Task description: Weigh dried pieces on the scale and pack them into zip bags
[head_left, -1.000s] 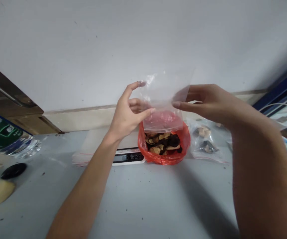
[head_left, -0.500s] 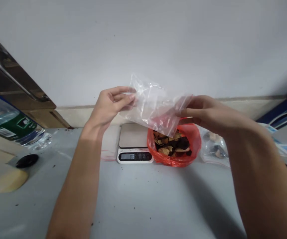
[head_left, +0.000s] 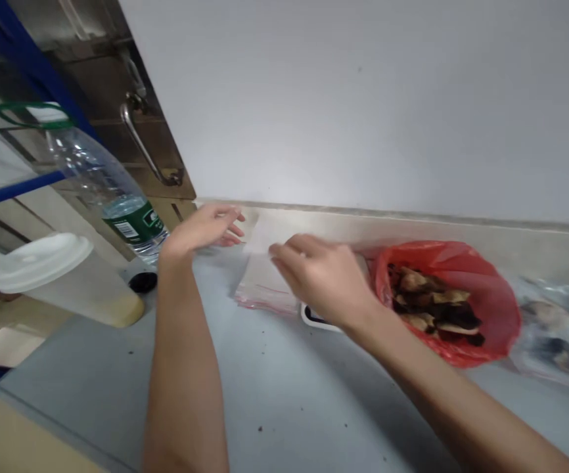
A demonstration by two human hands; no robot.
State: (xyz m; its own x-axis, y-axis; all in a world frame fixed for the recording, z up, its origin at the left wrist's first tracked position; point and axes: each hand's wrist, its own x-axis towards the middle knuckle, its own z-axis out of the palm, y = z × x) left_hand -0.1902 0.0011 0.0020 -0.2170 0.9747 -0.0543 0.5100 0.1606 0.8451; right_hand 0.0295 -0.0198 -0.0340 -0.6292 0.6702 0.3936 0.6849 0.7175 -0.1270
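My left hand (head_left: 208, 228) is held out near the wall, fingers apart, with nothing visible in its grasp. Close to its fingertips lies a stack of clear zip-lock bags (head_left: 265, 282) with red seal lines at the front. Over the right part of the stack, my right hand (head_left: 321, 272) has its fingers drawn together. It is slightly blurred, and what its fingertips hold, if anything, cannot be made out. The hand covers most of the kitchen scale (head_left: 321, 322). Right of the scale stands an open red plastic bag (head_left: 496, 302) with dried brown and dark pieces (head_left: 437, 305) inside.
Filled clear bags (head_left: 555, 328) lie at the far right. At left are a large water bottle (head_left: 117, 190), a white-lidded cup (head_left: 77, 282) and a black round lid (head_left: 143, 282). The wall (head_left: 363, 118) rises behind; dark crumbs dot the grey table (head_left: 284, 407).
The view has turned left. The clear bag that both hands held up is no longer raised between them. My left hand has let go, and my right hand has moved left, over the scale and bag stack.
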